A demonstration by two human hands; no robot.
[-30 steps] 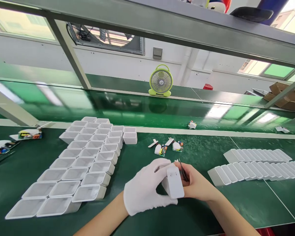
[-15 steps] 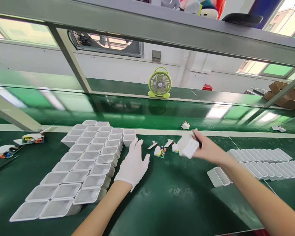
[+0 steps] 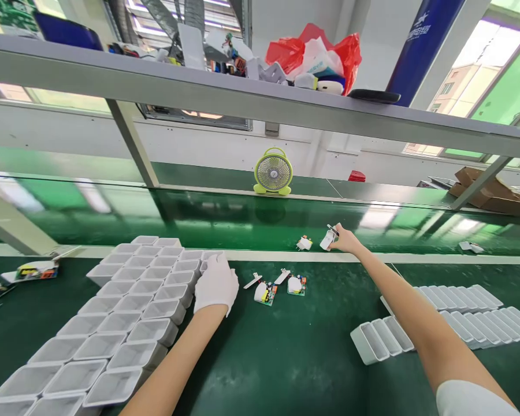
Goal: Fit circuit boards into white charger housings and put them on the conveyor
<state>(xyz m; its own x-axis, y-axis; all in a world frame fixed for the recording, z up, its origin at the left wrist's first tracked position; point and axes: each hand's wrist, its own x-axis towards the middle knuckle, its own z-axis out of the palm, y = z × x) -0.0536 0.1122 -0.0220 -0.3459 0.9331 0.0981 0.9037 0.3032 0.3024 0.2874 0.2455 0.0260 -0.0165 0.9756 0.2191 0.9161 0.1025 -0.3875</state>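
My left hand [image 3: 216,283], in a white glove, is at the far right end of the rows of white plastic boxes [image 3: 125,323]. Its fingers are curled over a white box [image 3: 208,254], largely hidden by the glove. Out over the green belt, my bare right hand [image 3: 345,240] grips a small white part [image 3: 328,239] along with a thin dark pen-like tool [image 3: 333,230]. Just left of it on the belt lies a small circuit board with a white piece [image 3: 304,242]. Two more circuit boards, one with yellow parts [image 3: 266,293] and another [image 3: 297,284], lie between my hands.
White boxes [image 3: 381,341] stand in slanted rows at the right. More circuit boards [image 3: 37,270] lie at far left. Beyond the belt [image 3: 225,222] stands a green fan [image 3: 273,172]. A grey shelf beam [image 3: 242,95] crosses overhead, and a cardboard box [image 3: 489,190] sits at back right.
My right hand has moved forward from the table to the belt with the white part and tool. My left hand has moved left and curled at the end box. The view has tilted up.
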